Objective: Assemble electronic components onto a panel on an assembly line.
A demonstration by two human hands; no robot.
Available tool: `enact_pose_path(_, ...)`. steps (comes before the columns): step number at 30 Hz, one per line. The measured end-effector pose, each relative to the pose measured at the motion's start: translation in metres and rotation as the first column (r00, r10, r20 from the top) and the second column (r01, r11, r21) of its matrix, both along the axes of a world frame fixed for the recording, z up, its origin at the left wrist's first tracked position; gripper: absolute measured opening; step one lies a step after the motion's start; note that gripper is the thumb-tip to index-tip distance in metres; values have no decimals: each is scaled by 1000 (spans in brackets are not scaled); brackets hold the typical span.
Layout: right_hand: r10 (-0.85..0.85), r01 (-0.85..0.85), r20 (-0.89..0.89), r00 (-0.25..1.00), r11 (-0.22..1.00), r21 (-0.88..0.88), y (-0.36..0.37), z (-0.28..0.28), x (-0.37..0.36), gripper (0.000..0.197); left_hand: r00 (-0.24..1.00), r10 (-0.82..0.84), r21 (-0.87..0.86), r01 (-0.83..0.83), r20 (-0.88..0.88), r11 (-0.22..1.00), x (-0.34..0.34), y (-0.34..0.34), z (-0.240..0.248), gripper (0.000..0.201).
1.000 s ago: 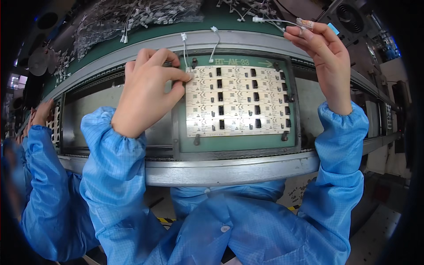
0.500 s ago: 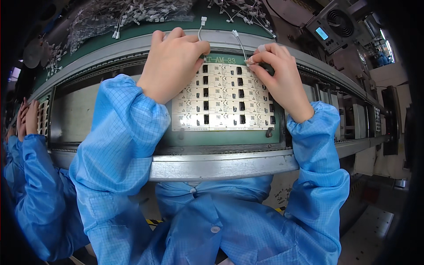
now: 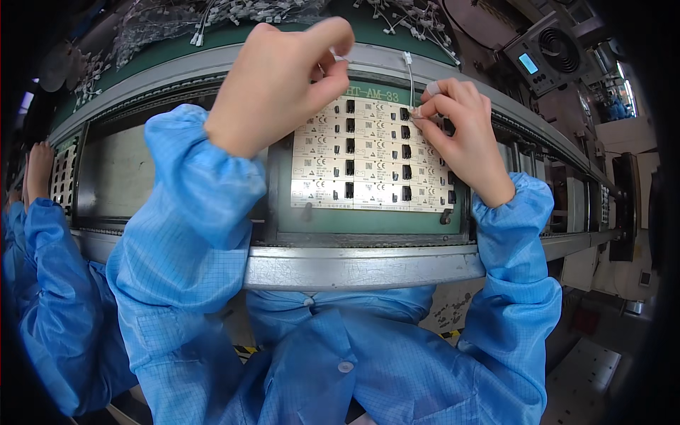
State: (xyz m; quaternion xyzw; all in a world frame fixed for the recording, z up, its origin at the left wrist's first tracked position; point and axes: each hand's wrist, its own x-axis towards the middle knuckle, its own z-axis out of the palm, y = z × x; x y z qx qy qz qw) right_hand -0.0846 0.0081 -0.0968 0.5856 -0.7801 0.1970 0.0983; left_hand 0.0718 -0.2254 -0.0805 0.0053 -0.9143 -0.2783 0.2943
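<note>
In front of me lies a panel of pale circuit boards (image 3: 365,152) with rows of black parts, set in a green carrier (image 3: 368,223). My right hand (image 3: 460,127) is closed in a pinch on a short white cable (image 3: 412,83) at the panel's upper right edge. That cable's white plug (image 3: 407,58) stands up and leans on the rail side. My left hand (image 3: 290,81) is raised over the panel's upper left, fingers curled, slightly blurred. A small whitish bit shows between its thumb and fingers, too unclear to name.
A metal rail (image 3: 368,269) runs along the near side, another (image 3: 227,60) along the far side. Heaps of white cables (image 3: 234,10) lie beyond. A grey device with a fan and lit screen (image 3: 549,53) stands far right. A co-worker's hand (image 3: 39,170) is at left.
My left hand has lifted up from the panel's top edge, and the cable standing by it no longer shows. My right hand keeps its pinch on its cable. The view has shifted slightly.
</note>
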Motion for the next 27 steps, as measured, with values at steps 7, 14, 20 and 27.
enact_pose_path(7, 140, -141, 13, 990, 990, 1, 7, 4, 7, 9, 994, -72, -45, 69, -76, 997, 29, -12, 14, 15)
enact_pose_path(14, 91, -90, -8, 996, 992, 85, -15, 24, -25, 15, 999, -13, -463, 32, 44, 886, 49, 2, 7, 15)
enact_pose_path(20, -108, 113, 67, 992, 991, -66, -101, -5, -87, 26, 993, 111, -474, -115, -38, 873, 48, 11, -7, 7)
enact_pose_path(27, 21, -29, -98, 995, 997, -75, -116, -21, -123, 19, 983, 141, -379, -87, 117, 921, 49, 6, -8, 6)
